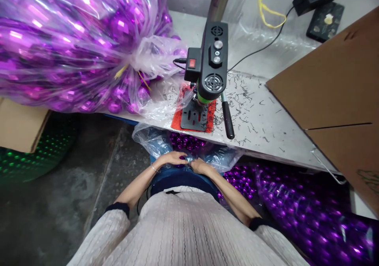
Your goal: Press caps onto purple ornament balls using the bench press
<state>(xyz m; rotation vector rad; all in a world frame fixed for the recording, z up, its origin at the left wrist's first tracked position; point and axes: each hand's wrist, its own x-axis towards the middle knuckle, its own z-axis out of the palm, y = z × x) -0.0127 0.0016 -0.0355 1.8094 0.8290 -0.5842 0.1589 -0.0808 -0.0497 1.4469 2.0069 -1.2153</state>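
Observation:
In my lap, below the table edge, lies an open clear plastic bag (pixel 152 139) with many small shiny purple balls (pixel 188 141) inside. My left hand (pixel 174 158) is at the near rim of the bag, its fingers curved around a purple ball that shows only in part. Close beside it, my right hand (pixel 201 166) has its fingers pinched together at a small pale, shiny spot; what they grip is too small to make out. Just beyond the bag, a small black bench press (pixel 213 60) with a lever handle (pixel 227 120) stands over a slotted black base plate (pixel 192 118) on red cloth (pixel 177 118).
A big tied bag of purple balls (pixel 74 53) fills the table's left side. Tiny dark wire bits (pixel 245 100) litter the tabletop. Cardboard boxes stand right (pixel 331 88) and left (pixel 22 124). Another purple bag (pixel 310 214) lies below right, green balls (pixel 50 155) at left.

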